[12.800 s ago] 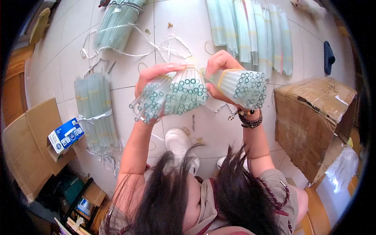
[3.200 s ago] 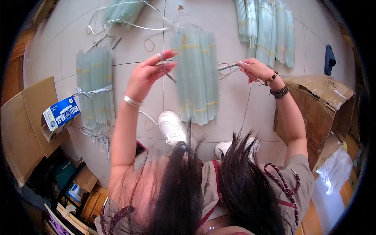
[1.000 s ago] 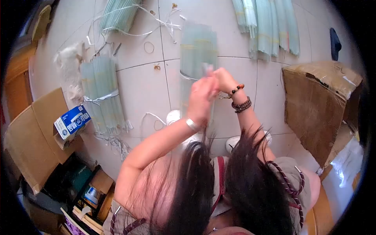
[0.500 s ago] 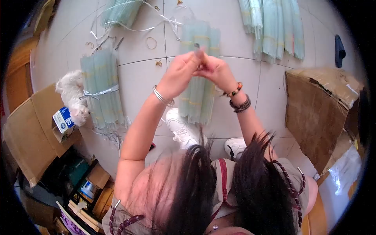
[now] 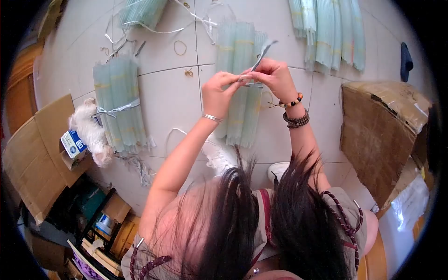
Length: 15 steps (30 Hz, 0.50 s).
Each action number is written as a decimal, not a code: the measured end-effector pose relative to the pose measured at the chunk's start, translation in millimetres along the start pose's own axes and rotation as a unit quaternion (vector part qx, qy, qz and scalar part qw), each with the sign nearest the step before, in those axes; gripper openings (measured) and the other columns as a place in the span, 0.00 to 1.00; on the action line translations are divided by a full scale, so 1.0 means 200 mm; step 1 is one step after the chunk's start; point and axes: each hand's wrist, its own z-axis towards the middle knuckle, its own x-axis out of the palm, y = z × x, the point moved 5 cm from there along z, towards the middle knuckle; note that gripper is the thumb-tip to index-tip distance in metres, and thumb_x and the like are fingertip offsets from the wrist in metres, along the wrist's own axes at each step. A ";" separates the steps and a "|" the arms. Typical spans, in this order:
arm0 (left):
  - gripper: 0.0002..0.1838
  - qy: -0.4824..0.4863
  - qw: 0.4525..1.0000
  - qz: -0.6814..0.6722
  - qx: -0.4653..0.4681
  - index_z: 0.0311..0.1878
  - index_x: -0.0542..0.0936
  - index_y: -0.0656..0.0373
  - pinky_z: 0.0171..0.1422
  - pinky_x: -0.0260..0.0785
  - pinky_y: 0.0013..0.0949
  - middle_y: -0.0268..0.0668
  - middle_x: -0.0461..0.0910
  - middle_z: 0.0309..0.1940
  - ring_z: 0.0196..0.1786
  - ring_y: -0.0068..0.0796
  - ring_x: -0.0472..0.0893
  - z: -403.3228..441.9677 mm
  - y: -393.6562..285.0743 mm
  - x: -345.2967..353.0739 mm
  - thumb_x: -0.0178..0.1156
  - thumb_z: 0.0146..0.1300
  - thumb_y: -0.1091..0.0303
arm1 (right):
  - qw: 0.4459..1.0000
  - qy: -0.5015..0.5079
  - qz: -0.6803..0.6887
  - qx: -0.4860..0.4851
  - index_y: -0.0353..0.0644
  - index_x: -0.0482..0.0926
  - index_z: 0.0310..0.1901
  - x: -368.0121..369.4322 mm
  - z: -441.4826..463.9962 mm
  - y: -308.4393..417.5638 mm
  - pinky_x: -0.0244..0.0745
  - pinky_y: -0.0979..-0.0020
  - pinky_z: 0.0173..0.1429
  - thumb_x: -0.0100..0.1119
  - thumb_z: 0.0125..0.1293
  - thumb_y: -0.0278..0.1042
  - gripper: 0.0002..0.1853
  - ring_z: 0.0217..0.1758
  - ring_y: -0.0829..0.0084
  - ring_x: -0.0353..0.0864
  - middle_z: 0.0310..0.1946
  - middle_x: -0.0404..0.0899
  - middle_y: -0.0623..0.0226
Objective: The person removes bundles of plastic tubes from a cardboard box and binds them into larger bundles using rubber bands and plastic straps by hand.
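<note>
A bundle of pale green, translucent plastic tubes (image 5: 240, 121) lies on the floor in front of me, in several rubber-banded groups. Above it, my left hand (image 5: 217, 93) and my right hand (image 5: 275, 77) meet with pinched fingers on a white and grey plastic strip (image 5: 262, 55). One end of the strip sticks up past my right fingers. Part of it shows across the bundle below my hands. The exact grip is hidden by the fingertips. To the left lies another tube bundle (image 5: 119, 126), with a strip knotted around its middle.
More tubes (image 5: 326, 37) lie at the back right and another bundle (image 5: 142, 14) at the back left. A white dog (image 5: 91, 133) is beside the left bundle, near a blue-white box (image 5: 73, 143). Cardboard boxes (image 5: 373, 130) flank me. Loose rubber bands (image 5: 180, 47) are on the tiles.
My hands have come lower and my right hand has shifted right. The strip's end now stands out above my right fingers. The dog's head has moved slightly downward and right.
</note>
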 end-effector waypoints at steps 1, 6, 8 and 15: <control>0.09 0.001 1.000 -0.005 0.002 0.41 0.89 0.55 0.43 0.74 0.27 0.35 0.85 0.32 0.36 0.25 0.82 0.01 0.01 -0.01 0.69 0.57 0.73 | 1.000 0.005 0.005 0.026 0.35 0.86 0.33 0.00 0.00 0.00 0.75 0.77 0.35 0.68 0.62 0.29 0.06 0.29 0.82 0.79 0.28 0.82 0.71; 0.09 -0.001 0.997 -0.071 -0.025 0.43 0.88 0.56 0.39 0.73 0.26 0.36 0.86 0.33 0.34 0.23 0.82 0.01 0.09 -0.03 0.69 0.59 0.71 | 0.999 -0.031 0.030 0.025 0.35 0.87 0.35 -0.06 0.01 -0.07 0.75 0.78 0.35 0.67 0.63 0.31 0.07 0.29 0.82 0.79 0.26 0.83 0.71; 0.09 0.013 0.996 -0.077 -0.033 0.44 0.88 0.57 0.40 0.73 0.25 0.36 0.86 0.34 0.35 0.22 0.82 0.01 0.10 -0.03 0.68 0.60 0.71 | 0.999 -0.035 0.003 0.014 0.35 0.87 0.37 -0.08 0.02 -0.07 0.75 0.79 0.34 0.67 0.64 0.33 0.08 0.28 0.83 0.79 0.26 0.83 0.71; 0.07 0.058 0.994 -0.076 -0.046 0.43 0.88 0.58 0.41 0.73 0.23 0.34 0.87 0.35 0.37 0.19 0.82 0.02 0.07 -0.02 0.67 0.62 0.71 | 0.978 0.051 0.011 0.200 0.36 0.83 0.40 -0.03 -0.02 0.03 0.76 0.80 0.33 0.73 0.60 0.39 0.15 0.26 0.84 0.79 0.28 0.82 0.73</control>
